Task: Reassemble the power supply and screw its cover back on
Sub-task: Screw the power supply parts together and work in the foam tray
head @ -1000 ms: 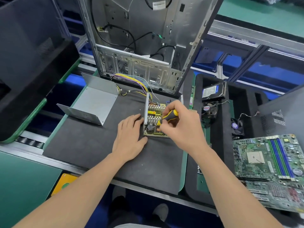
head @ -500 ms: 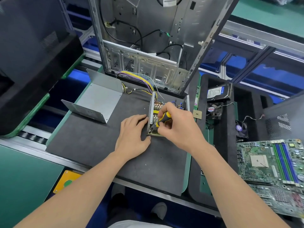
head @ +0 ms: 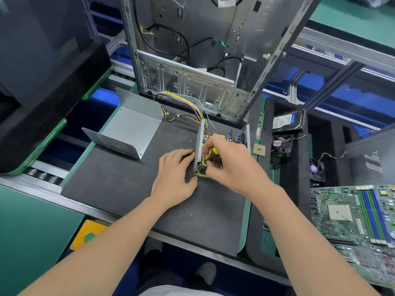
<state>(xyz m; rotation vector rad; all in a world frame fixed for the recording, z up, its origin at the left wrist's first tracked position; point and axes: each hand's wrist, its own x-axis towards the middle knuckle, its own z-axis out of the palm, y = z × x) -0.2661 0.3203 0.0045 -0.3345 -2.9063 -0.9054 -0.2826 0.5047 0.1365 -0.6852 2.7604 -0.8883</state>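
Left hand (head: 173, 178) touches the perforated metal power supply (head: 199, 142) (fingers straight); right hand (head: 233, 167) grips yellow-black screwdriver (head: 210, 155).

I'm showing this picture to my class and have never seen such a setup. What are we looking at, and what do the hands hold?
A person's bare hands, filmed from a camera on their head, looking down. The left hand rests flat on the grey mat against the open power supply. The right hand grips a yellow-and-black screwdriver over it. Its metal cover lies apart, to the left. Behind stands an open computer case; a motherboard lies at right.
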